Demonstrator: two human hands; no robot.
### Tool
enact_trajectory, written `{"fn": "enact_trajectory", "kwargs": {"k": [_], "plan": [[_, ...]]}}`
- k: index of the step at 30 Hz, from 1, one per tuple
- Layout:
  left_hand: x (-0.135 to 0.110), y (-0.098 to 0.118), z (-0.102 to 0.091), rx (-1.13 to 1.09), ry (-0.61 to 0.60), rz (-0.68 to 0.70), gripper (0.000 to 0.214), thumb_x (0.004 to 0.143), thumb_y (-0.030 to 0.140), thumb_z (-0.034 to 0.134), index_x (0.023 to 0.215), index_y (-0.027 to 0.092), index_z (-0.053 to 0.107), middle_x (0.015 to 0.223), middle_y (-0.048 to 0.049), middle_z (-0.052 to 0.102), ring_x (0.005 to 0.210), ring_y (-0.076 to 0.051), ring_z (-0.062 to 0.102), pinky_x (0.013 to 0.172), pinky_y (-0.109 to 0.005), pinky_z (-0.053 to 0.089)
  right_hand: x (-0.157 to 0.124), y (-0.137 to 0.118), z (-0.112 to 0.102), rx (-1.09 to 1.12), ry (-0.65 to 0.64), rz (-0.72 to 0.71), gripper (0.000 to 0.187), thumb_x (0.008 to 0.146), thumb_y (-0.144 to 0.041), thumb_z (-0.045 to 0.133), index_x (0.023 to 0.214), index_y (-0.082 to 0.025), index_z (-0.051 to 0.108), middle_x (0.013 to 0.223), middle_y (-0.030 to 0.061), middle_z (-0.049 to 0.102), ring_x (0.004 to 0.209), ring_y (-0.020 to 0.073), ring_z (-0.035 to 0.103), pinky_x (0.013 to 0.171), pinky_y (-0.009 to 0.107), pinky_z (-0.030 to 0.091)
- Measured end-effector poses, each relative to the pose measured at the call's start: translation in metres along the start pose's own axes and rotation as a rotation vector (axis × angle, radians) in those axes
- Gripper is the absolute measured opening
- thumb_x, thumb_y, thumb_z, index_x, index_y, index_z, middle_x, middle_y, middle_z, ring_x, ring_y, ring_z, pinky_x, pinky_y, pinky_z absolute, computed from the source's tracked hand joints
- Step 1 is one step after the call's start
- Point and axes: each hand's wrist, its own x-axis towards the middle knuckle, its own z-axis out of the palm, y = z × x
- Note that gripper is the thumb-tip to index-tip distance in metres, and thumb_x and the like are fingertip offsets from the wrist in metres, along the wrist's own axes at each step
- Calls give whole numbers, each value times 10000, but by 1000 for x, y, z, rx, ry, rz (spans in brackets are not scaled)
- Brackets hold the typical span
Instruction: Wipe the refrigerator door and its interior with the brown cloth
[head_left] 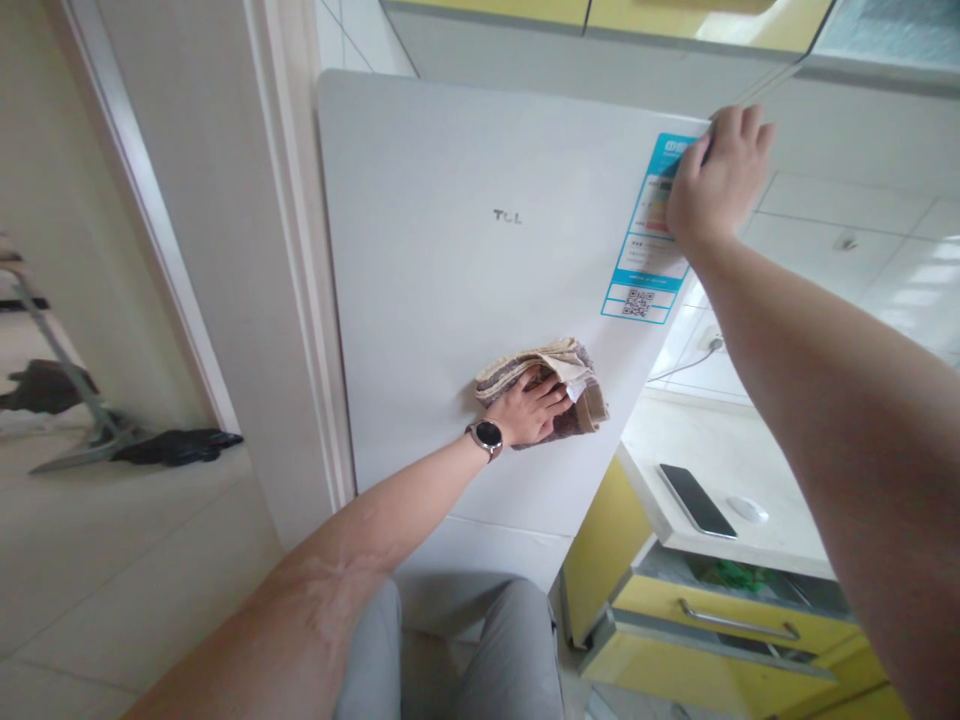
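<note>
My left hand (529,410), with a watch (487,436) on its wrist, presses a folded brown and cream cloth (540,362) against the white refrigerator door (420,270). Its fingers lie bent over the cloth, partly in a fold. Up at the top right corner, my right hand (716,180) is closed around the door's edge, its fingertips partly hidden. Beside that hand, a blue and white label (646,255) with a QR code is stuck on the door. A TCL logo (508,217) is on the upper door.
At right, a phone (697,500) and a white oval object (748,509) lie on the counter (701,425). A yellow drawer (720,610) below stands partly out. A door frame (296,250) borders the refrigerator's left. Black plastic (180,446) lies on the floor at far left.
</note>
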Motion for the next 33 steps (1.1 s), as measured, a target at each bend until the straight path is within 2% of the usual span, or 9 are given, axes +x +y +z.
{"fn": "enact_trajectory", "kwargs": {"k": [5, 9, 14, 19, 24, 27, 30, 33], "plan": [[-9, 9, 8, -68, -65, 45, 492, 1008, 300, 543, 1496, 269, 598, 1512, -71, 609, 1459, -282, 463, 1290, -565, 241, 1, 2, 2, -24, 10, -12, 148, 990, -297, 342, 1012, -335, 483, 1374, 104, 586, 1266, 342, 455, 1100, 545, 343], [-18, 18, 17, -96, -116, 88, 474, 1039, 300, 503, 1505, 264, 585, 1551, -63, 576, 1467, -269, 455, 1290, -571, 235, 1, -1, -1, -40, 1, -3, 160, 993, -284, 339, 1028, -337, 486, 1390, 104, 581, 1285, 340, 456, 1110, 538, 344], [-38, 39, 39, -140, -147, 168, 444, 1035, 306, 532, 1473, 290, 601, 1577, -33, 553, 1486, -245, 443, 1272, -538, 300, 0, -5, -4, -41, -20, 11, 150, 992, -269, 339, 1028, -321, 476, 1406, 115, 563, 1306, 339, 443, 1128, 515, 325], [-77, 79, 76, -234, -181, 252, 424, 1036, 277, 538, 1451, 267, 623, 1582, -51, 550, 1471, -228, 487, 1262, -472, 353, 2, -3, -1, -26, -15, 4, 129, 988, -256, 351, 1021, -291, 470, 1374, 147, 556, 1295, 356, 444, 1117, 532, 319], [-130, 132, 111, -378, -298, 222, 480, 1020, 189, 479, 1413, 395, 662, 1589, 68, 534, 1465, -185, 519, 1245, -398, 409, 6, 4, 4, -41, 35, -40, 125, 1003, -263, 353, 961, -308, 461, 1320, 114, 590, 1243, 340, 486, 1088, 511, 353], [-149, 152, 122, -439, -318, 211, 531, 961, 131, 514, 1387, 394, 694, 1571, 95, 551, 1450, -179, 540, 1202, -345, 461, 6, 3, 5, -88, 53, -43, 144, 1010, -250, 356, 982, -294, 490, 1295, 109, 606, 1205, 326, 502, 1058, 496, 384], [-146, 155, 123, -427, -312, 247, 544, 931, 117, 570, 1400, 367, 688, 1544, 82, 582, 1440, -141, 544, 1214, -299, 440, 4, 1, 4, -110, 28, -30, 161, 1020, -237, 357, 1041, -266, 514, 1307, 118, 595, 1217, 323, 492, 1056, 494, 383], [-122, 143, 111, -368, -278, 288, 522, 941, 158, 613, 1435, 320, 657, 1563, 58, 567, 1471, -118, 496, 1255, -302, 374, 1, -3, 2, -111, -6, -9, 179, 1019, -214, 353, 1077, -251, 518, 1329, 132, 571, 1248, 318, 474, 1061, 479, 360]]}}
